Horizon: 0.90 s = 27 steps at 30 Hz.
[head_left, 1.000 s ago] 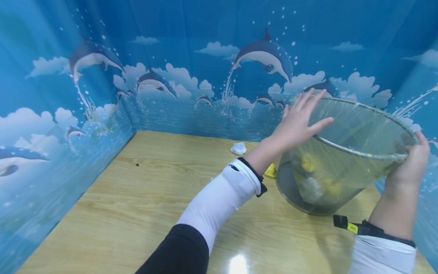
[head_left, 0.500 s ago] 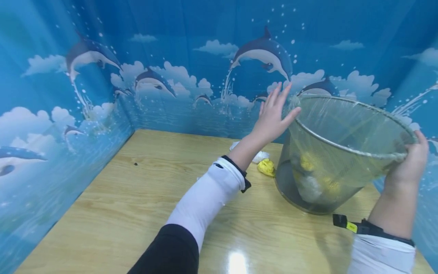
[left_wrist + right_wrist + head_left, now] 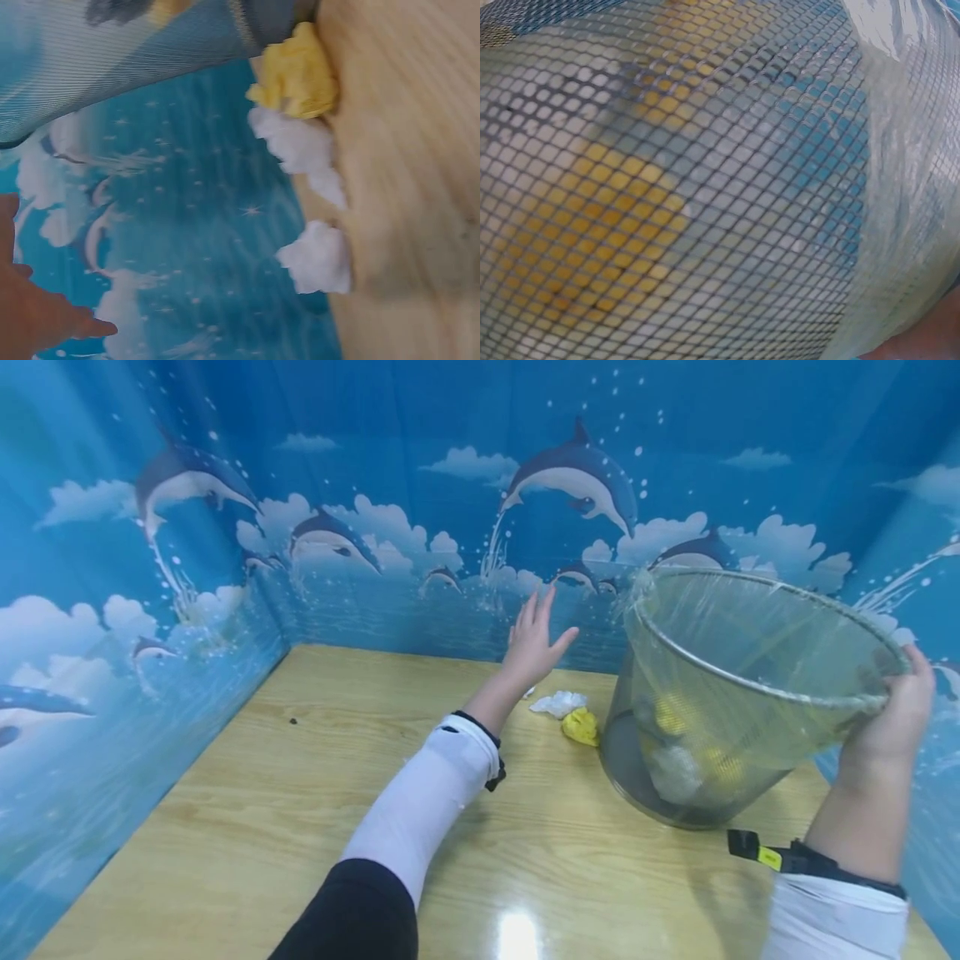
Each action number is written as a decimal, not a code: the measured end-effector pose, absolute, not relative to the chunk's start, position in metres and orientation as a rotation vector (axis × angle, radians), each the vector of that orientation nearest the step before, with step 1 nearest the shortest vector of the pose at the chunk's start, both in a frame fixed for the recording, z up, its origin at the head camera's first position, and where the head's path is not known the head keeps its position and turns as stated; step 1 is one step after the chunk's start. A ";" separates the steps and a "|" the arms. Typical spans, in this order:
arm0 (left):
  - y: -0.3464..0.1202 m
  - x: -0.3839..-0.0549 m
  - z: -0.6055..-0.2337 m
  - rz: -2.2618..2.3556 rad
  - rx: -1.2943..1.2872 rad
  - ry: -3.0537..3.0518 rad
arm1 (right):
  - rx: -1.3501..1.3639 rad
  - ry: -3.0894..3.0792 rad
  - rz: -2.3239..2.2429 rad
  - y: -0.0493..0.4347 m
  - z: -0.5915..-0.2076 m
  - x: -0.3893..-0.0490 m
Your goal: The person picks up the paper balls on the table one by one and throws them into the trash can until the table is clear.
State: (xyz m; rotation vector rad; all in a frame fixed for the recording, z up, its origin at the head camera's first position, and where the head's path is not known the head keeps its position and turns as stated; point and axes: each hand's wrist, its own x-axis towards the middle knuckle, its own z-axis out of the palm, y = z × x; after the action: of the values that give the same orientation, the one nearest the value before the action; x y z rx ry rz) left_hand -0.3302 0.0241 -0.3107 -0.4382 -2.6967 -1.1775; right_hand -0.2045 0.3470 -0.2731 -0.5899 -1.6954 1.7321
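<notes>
A round mesh wastebasket (image 3: 750,689), lined with a clear plastic bag (image 3: 900,187), stands tilted on the right of the table. My right hand (image 3: 892,714) grips its rim and bag edge on the right side. Yellow and white crumpled balls (image 3: 592,232) show through the mesh. My left hand (image 3: 531,647) is held in the air left of the basket, fingers spread and holding nothing. Beyond and below it lie a crumpled yellow paper (image 3: 581,726) and a crumpled white paper (image 3: 558,703) beside the basket. Another white crumpled paper (image 3: 318,259) is mostly hidden by the hand in the head view.
The wooden table (image 3: 315,810) meets a blue dolphin-print curtain (image 3: 420,527) at the back and sides. A small dark speck (image 3: 293,721) lies on the table at the left. Light reflects off the table near the front.
My left hand has moved away from the basket's rim, leftward and lower, uncovering the yellow and white papers beside the basket. My right hand keeps its grip on the rim.
</notes>
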 end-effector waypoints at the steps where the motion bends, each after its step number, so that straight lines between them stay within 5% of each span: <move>1: 0.025 -0.331 -0.314 -1.168 -0.440 -2.717 | -0.586 -1.699 1.731 0.347 -0.273 -0.205; 27: 0.067 -0.321 -0.400 -0.677 -0.782 -2.992 | -0.565 -1.655 1.772 0.348 -0.273 -0.206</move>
State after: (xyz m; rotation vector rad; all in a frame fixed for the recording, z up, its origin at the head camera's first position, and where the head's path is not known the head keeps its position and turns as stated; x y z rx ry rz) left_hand -0.3209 0.0674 -0.3996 -0.7820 -2.9919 -0.6770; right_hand -0.2055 0.3476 -0.2733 -0.5654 -1.6552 1.7715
